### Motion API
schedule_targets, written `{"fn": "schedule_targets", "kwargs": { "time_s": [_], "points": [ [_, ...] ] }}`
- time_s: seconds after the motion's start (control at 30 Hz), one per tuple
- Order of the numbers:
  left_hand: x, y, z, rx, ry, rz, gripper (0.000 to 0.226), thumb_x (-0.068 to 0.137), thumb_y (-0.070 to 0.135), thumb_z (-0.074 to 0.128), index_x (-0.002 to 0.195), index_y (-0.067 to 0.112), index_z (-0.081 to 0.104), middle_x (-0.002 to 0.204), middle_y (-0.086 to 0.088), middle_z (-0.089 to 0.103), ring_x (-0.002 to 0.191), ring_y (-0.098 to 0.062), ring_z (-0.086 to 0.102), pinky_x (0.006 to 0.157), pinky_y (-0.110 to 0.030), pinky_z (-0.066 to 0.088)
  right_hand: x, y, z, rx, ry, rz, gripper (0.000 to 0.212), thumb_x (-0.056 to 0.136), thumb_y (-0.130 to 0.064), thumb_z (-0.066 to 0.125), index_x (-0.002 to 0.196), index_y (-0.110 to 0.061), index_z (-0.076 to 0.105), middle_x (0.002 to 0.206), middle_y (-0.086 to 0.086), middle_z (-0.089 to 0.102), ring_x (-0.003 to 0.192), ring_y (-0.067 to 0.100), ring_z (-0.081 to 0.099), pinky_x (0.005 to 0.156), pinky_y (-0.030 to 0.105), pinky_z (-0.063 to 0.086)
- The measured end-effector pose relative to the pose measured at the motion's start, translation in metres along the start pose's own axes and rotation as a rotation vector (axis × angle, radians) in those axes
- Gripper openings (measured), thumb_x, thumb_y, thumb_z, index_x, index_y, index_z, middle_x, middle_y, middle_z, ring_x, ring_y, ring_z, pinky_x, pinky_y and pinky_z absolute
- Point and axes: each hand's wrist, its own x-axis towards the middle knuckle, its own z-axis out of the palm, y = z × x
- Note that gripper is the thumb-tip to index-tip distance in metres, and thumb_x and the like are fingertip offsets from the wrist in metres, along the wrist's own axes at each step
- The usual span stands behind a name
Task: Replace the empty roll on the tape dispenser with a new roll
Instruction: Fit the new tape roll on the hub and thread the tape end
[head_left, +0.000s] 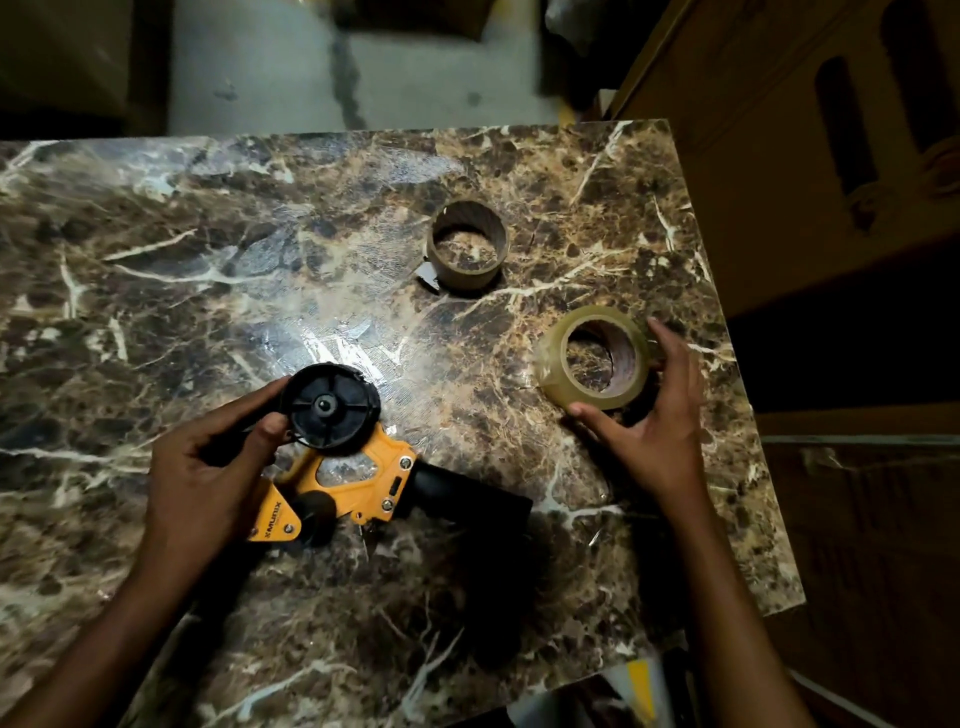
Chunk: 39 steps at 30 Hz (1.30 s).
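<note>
My yellow-and-black handheld tape dispenser (343, 467) lies on its side on the brown marble-patterned tabletop (156, 270), a little toward seven o'clock from the table's middle. Its round black spool hub (328, 405) faces up at me, bare, with spokes running out from a small central knob. The yellow metal frame carries a printed brand name near its lower corner, a small black roller sits at the six o'clock end of the frame, and the black handle points toward four o'clock.

My left hand (208, 462) grips the dispenser from nine o'clock, fingers curled around the frame and the thumb tip pressed against the rim of the hub.

The new roll of clear packing tape (595, 358) stands slightly tilted on the table at about three o'clock from the hub, well apart from it. Its glossy, yellowish-clear winding is thick around a brown cardboard core. My right hand (649, 415) is spread wide around it, the fingers reaching past its far side at two o'clock and the thumb by its near edge at six o'clock; I cannot tell whether the fingertips actually touch it.

The empty brown cardboard tape core (467, 244) sits upright at twelve o'clock from the new roll, with a small dark scrap of tape trailing from its base. Nothing but tabletop shows through its hollow.
</note>
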Motion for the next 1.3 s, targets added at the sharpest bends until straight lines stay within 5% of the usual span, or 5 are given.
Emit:
{"fn": "schedule_targets", "kwargs": {
  "time_s": [0.3, 0.47, 0.63, 0.77, 1.3],
  "points": [
    [0.000, 0.000, 0.010, -0.026, 0.080, -0.002, 0.042, 0.087, 0.080, 0.068, 0.115, 0.051, 0.080, 0.114, 0.033, 0.078, 0.100, 0.003, 0.078, 0.082, -0.016, 0.063, 0.012, 0.000, 0.007, 0.031, -0.101, -0.014, 0.122, 0.062, -0.036, 0.099, 0.157, -0.053, 0.024, 0.162, -0.019, 0.029, 0.151, 0.018, 0.032, 0.121, 0.059, 0.036],
    [0.008, -0.010, 0.019, 0.076, 0.028, 0.031, 0.022, 0.110, 0.031, 0.063, 0.127, 0.028, 0.075, 0.107, 0.039, 0.076, 0.093, 0.010, 0.077, 0.075, -0.009, 0.060, 0.021, 0.008, 0.010, 0.037, -0.123, -0.092, 0.118, 0.062, -0.040, 0.099, 0.157, -0.049, 0.029, 0.160, -0.012, 0.031, 0.148, 0.020, 0.039, 0.119, 0.056, 0.040],
    [0.021, 0.002, 0.028, 0.049, -0.012, 0.015, 0.014, 0.095, 0.054, 0.070, 0.102, 0.057, 0.082, 0.094, 0.036, 0.079, 0.080, 0.009, 0.076, 0.069, -0.008, 0.058, 0.022, 0.008, 0.017, -0.001, -0.133, -0.163, 0.114, 0.064, -0.045, 0.097, 0.158, -0.040, 0.032, 0.157, -0.006, 0.033, 0.146, 0.021, 0.041, 0.118, 0.053, 0.043],
    [0.030, -0.008, 0.035, 0.036, 0.006, 0.024, 0.028, 0.097, 0.033, 0.068, 0.120, 0.019, 0.077, 0.092, 0.023, 0.083, 0.078, 0.007, 0.075, 0.067, -0.009, 0.057, 0.018, 0.006, 0.025, 0.020, -0.120, -0.194, 0.110, 0.064, -0.043, 0.096, 0.156, -0.036, 0.036, 0.154, -0.002, 0.036, 0.145, 0.022, 0.044, 0.117, 0.051, 0.044],
    [0.029, -0.004, 0.011, -0.052, -0.078, -0.018, 0.039, 0.092, 0.034, 0.071, 0.129, 0.021, 0.077, 0.116, 0.005, 0.085, 0.114, -0.019, 0.080, 0.101, -0.026, 0.061, 0.000, -0.049, 0.041, 0.157, -0.217, -0.337, 0.101, 0.068, -0.034, 0.099, 0.151, -0.015, 0.046, 0.151, 0.009, 0.042, 0.145, 0.012, 0.044, 0.121, 0.031, 0.039]
  ]
}}
